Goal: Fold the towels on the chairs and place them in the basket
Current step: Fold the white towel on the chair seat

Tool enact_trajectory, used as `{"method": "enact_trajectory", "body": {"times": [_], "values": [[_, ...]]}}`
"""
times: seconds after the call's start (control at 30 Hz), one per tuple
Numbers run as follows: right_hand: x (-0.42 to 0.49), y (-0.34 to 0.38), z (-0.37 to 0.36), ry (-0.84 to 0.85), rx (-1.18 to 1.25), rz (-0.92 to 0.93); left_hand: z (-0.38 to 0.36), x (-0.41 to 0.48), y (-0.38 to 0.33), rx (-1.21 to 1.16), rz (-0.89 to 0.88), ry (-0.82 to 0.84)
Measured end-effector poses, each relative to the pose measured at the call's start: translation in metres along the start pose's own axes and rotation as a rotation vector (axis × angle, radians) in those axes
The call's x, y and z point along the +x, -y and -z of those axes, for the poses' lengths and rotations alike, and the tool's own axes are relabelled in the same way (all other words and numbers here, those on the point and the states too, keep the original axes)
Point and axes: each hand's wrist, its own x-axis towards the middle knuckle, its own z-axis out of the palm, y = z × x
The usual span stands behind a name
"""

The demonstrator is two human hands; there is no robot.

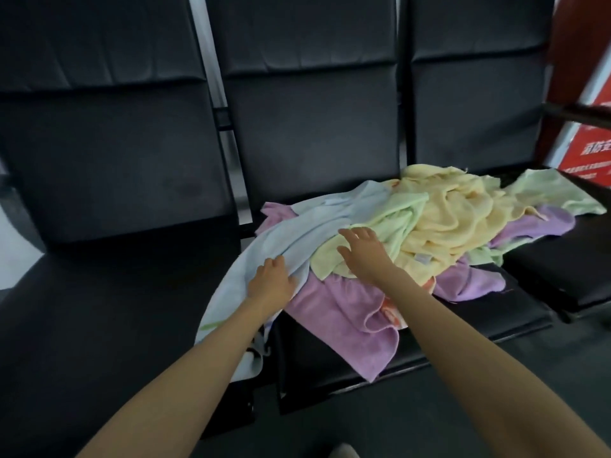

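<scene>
Closest in, beneath both forearms, is a dark floor [380, 424]. The left hand [271, 279] has its fingers curled into the light blue towel [297, 226], gripping a fold; the cloth drapes back past that wrist and hangs off the seat front. The right hand [360, 249] is spread wide, palm down, over the near edge of the yellow towel [446, 219] — whether it touches the cloth cannot be told. Below and between the hands a purple towel [337, 312] spills toward the person over the black padded middle seat [502, 319]. Just beyond the right fingertips a green towel [400, 209] lies between blue and yellow, all in one loose heap. Left of the left hand is the left seat [99, 309]; right of the right hand the heap spreads onto the right seat [562, 266]. Behind stand creased black backrests [314, 127] — a strip of pale wall [211, 61] shows between two of them, and a red sign [591, 143] with white writing sits far right.
</scene>
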Motion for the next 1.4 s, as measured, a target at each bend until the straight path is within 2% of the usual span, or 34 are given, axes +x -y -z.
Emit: {"method": "enact_trajectory", "body": {"times": [0.13, 0.3, 0.47, 0.6, 0.67, 0.73, 0.83, 1.0, 1.1, 1.2, 1.3, 1.4], "values": [[0.027, 0.003, -0.023, 0.047, 0.039, -0.051, -0.016, 0.024, 0.017, -0.105, -0.012, -0.108], [0.037, 0.001, -0.032, 0.029, 0.054, -0.117, -0.006, 0.024, 0.02, -0.482, 0.022, -0.357], [0.043, 0.028, -0.007, -0.186, -0.054, -0.042, 0.046, -0.001, 0.003, -0.772, -0.142, -0.49], [0.04, 0.051, 0.017, -0.022, 0.001, -0.017, 0.089, -0.028, 0.006, -0.863, -0.232, -0.525], [0.029, 0.07, 0.029, -0.017, 0.075, -0.006, 0.107, -0.044, 0.015, -0.86, -0.225, -0.541], [0.015, 0.093, 0.045, -0.13, 0.203, -0.002, 0.124, -0.062, 0.026, -0.851, -0.17, -0.542], [-0.014, 0.138, 0.079, -0.252, 0.525, -0.007, 0.142, -0.093, 0.045, -0.876, -0.053, -0.565], [-0.074, 0.227, 0.115, -0.268, 0.772, 0.268, 0.161, -0.156, 0.084, -0.882, 0.049, -0.687], [-0.104, 0.274, 0.111, -0.214, 0.801, 0.381, 0.168, -0.193, 0.118, -0.872, 0.146, -0.744], [-0.119, 0.306, 0.087, -0.102, 0.796, 0.418, 0.17, -0.217, 0.156, -0.883, 0.284, -0.776], [-0.116, 0.323, 0.053, 0.036, 0.773, 0.316, 0.163, -0.232, 0.189, -0.884, 0.405, -0.783], [-0.101, 0.337, 0.024, 0.199, 0.901, 0.142, 0.159, -0.235, 0.21, -0.936, 0.474, -0.755]]}}
